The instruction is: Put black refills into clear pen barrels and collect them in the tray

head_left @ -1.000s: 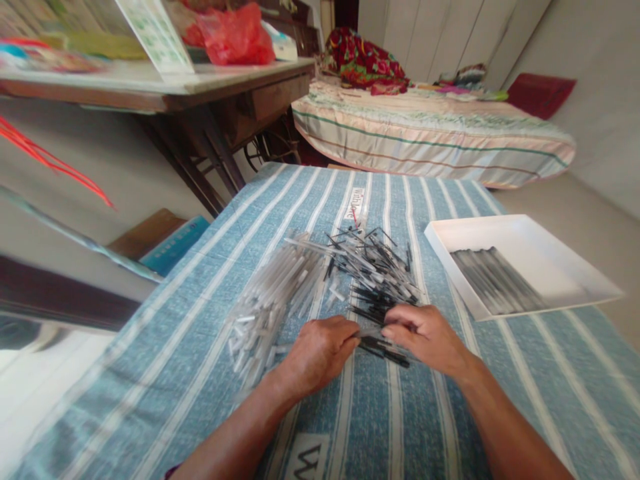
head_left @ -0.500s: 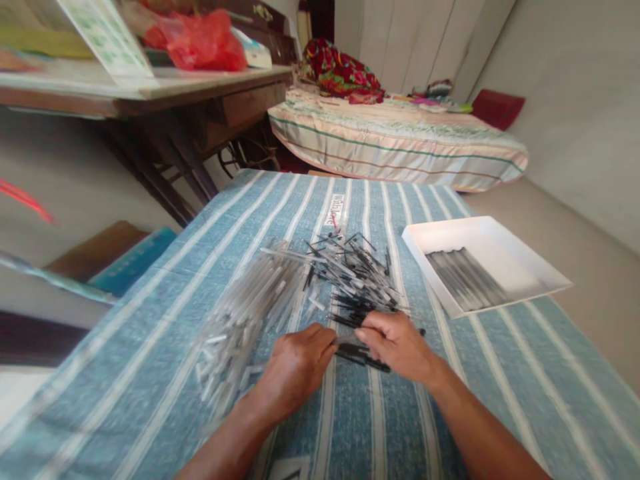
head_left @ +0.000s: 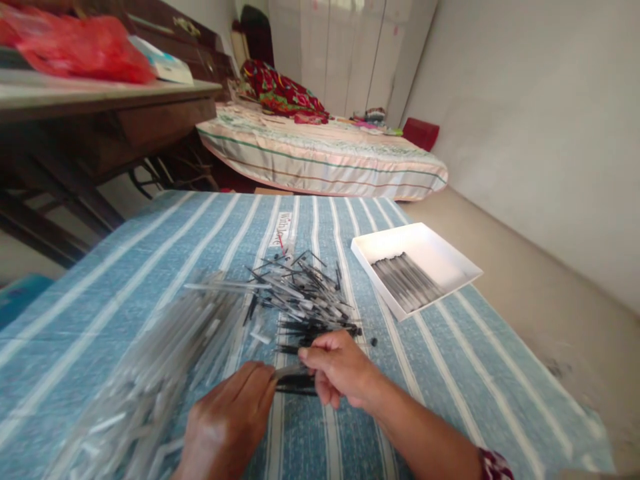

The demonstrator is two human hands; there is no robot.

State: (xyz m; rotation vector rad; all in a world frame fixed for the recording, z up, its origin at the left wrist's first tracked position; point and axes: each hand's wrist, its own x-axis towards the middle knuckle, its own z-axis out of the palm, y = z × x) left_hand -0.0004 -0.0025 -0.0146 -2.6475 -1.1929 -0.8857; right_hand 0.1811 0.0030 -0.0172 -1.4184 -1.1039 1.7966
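My left hand (head_left: 233, 413) is closed, its fingertips pinching one end of a slim translucent pen barrel (head_left: 289, 371). The barrel's other end meets my right hand (head_left: 340, 370), whose thumb and forefinger are pressed together; what lies between them is hidden. Under the hands are loose thin black pen parts (head_left: 296, 385) on the striped cloth. Just beyond is a heap of black and clear pen refills (head_left: 305, 293). To the left lie many clear pen barrels (head_left: 180, 327), blurred towards the near edge. A white box (head_left: 440, 250) at the right holds a row of dark-cored pens (head_left: 407, 280).
A blue and white striped cloth (head_left: 125, 300) covers the work table. One small black piece (head_left: 374, 342) lies right of my right hand. A label reading "With love" (head_left: 281, 230) is beyond the heap. Behind are a bed (head_left: 325, 153) and a wooden desk (head_left: 150, 123) with a red bag (head_left: 85, 50).
The view has swung right and closer, so everything sits further left. My right hand's fingers have shifted, with the lower ones now loosely curled. Both hands stay at the pen barrel.
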